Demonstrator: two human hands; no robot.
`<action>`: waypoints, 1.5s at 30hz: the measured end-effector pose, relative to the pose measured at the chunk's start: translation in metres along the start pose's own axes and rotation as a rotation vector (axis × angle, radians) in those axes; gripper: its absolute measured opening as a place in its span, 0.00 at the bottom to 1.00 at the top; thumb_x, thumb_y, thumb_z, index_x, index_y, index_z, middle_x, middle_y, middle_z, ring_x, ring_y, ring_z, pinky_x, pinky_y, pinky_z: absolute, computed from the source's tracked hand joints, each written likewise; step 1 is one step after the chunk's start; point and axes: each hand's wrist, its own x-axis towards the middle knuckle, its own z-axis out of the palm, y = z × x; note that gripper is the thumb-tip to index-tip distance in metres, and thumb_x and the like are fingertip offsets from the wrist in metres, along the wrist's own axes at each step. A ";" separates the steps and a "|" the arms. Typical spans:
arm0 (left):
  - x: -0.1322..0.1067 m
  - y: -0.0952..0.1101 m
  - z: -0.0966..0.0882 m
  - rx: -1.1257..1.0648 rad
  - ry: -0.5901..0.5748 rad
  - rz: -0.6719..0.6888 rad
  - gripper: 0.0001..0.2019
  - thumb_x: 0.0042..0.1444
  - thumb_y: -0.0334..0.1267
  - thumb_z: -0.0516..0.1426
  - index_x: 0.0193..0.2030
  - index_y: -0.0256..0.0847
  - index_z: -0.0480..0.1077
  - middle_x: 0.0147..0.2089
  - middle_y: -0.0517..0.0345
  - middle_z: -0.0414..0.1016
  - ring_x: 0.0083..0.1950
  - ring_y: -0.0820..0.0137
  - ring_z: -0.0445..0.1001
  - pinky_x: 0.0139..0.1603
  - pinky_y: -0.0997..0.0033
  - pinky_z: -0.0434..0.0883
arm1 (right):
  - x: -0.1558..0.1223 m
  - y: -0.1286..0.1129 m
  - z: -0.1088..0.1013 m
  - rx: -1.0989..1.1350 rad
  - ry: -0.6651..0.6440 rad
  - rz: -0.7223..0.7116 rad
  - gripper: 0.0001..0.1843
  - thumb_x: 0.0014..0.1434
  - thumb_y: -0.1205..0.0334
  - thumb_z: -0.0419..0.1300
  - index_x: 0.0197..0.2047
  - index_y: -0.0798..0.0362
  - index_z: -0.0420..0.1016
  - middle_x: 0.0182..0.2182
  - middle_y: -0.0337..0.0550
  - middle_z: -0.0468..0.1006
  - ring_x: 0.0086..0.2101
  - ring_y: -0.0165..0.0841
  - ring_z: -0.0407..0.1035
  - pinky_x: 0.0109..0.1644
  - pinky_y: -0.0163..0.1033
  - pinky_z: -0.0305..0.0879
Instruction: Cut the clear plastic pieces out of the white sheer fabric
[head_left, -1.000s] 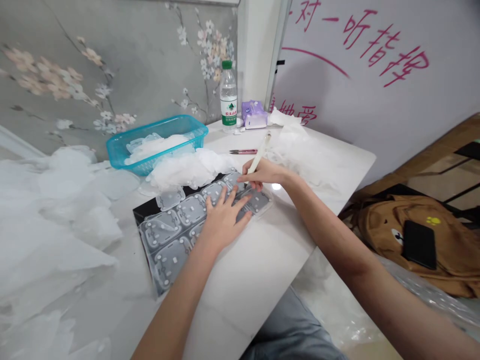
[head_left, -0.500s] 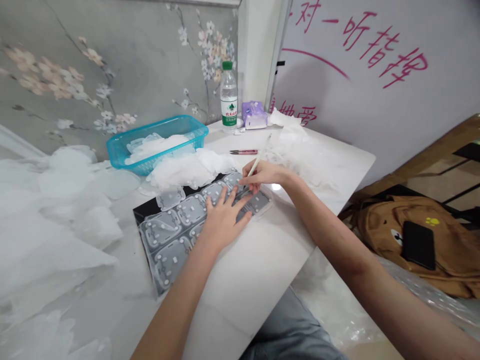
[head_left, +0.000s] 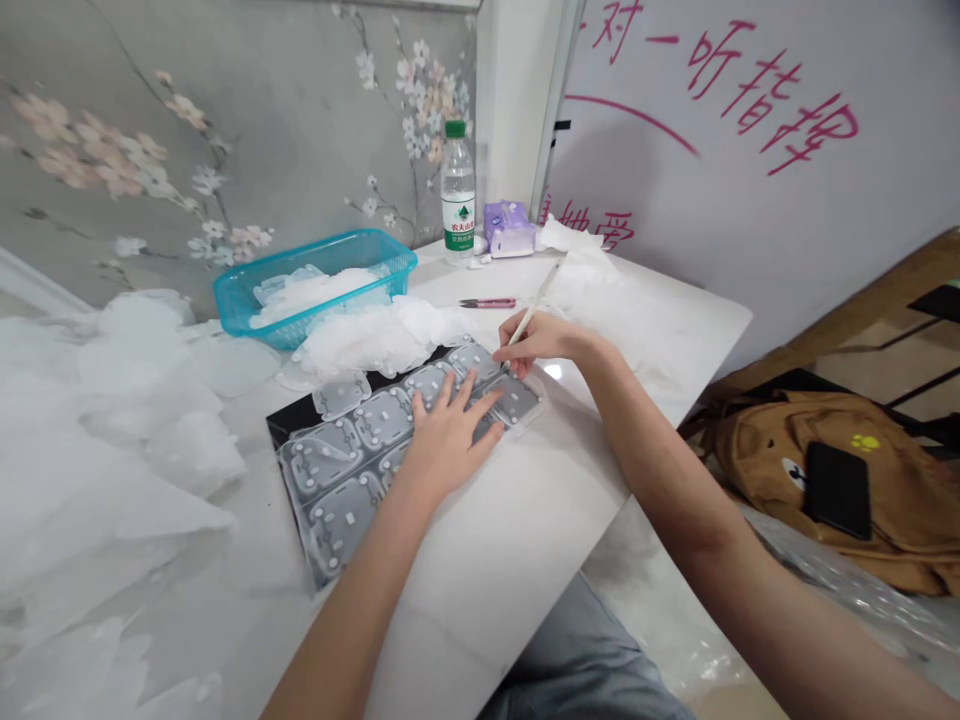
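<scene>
A translucent sheet with grey rounded panels and small white marks lies on a black backing on the table. Spread flat across its middle is my left hand, fingers apart, pressing on it. My right hand pinches a slim white pen-shaped tool, tilted with its upper end away from me. The tool's lower tip meets the sheet near its far right corner, just beyond my left fingertips; the tip is too small to make out. One loose translucent piece rests at the sheet's far edge.
A blue basket holds thin white pieces, with more of them heaped in front. Behind stand a water bottle and a purple tissue pack. A pink pen lies nearby. White scraps cover the left side.
My right hand has shifted a little to the right and toward me, carrying the white tool along the sheet. My left hand has stayed in place.
</scene>
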 end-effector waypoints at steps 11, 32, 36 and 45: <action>0.000 0.001 -0.001 0.003 0.011 -0.001 0.22 0.63 0.50 0.44 0.63 0.55 0.58 0.71 0.54 0.49 0.70 0.52 0.45 0.61 0.32 0.48 | 0.001 -0.006 0.015 -0.010 -0.022 -0.105 0.13 0.47 0.65 0.63 0.19 0.55 0.62 0.12 0.33 0.71 0.15 0.28 0.69 0.17 0.29 0.65; 0.001 0.001 0.000 0.009 0.025 0.000 0.22 0.63 0.48 0.45 0.64 0.59 0.56 0.71 0.56 0.48 0.70 0.50 0.46 0.60 0.30 0.48 | 0.008 -0.001 0.030 -0.027 -0.022 -0.189 0.13 0.50 0.63 0.60 0.21 0.53 0.60 0.11 0.30 0.69 0.13 0.26 0.66 0.15 0.28 0.61; 0.001 0.001 0.000 0.011 0.014 -0.004 0.23 0.63 0.49 0.45 0.65 0.58 0.55 0.71 0.55 0.48 0.71 0.51 0.45 0.61 0.30 0.47 | 0.007 -0.002 0.030 -0.012 -0.004 -0.197 0.13 0.50 0.63 0.60 0.21 0.53 0.59 0.11 0.30 0.69 0.13 0.26 0.66 0.15 0.28 0.61; 0.001 0.001 0.000 0.011 0.014 -0.003 0.23 0.63 0.48 0.45 0.65 0.59 0.54 0.71 0.55 0.48 0.70 0.51 0.45 0.61 0.31 0.47 | 0.004 -0.005 0.029 -0.052 -0.005 -0.193 0.13 0.50 0.64 0.60 0.20 0.53 0.60 0.11 0.30 0.68 0.13 0.26 0.66 0.15 0.28 0.61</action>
